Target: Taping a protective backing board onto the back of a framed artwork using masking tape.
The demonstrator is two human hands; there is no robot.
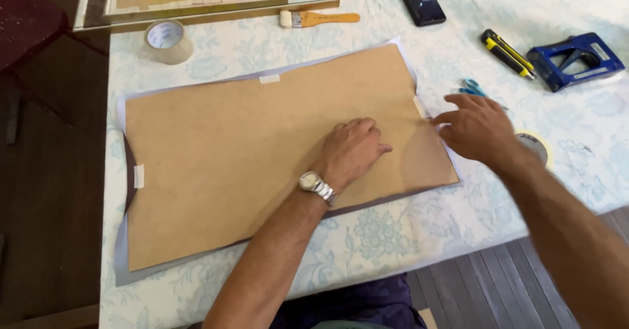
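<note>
- Left grip (350, 151) lies palm down, fingers loosely curled, pressing on the brown backing board (262, 158); right grip (475, 127) has its fingertips pressed together at the board's edge, by a strip of tape (419, 106).
- The board lies flat on the desk (393, 231) under both grips, over a pale sheet.
- Looks thin, stiff and light, probably slides easily, so I'd hold it by the edges.
- Both forearms reach in low, wrists nearly straight.
- Scissors (473, 88) just beyond the right grip.
</note>
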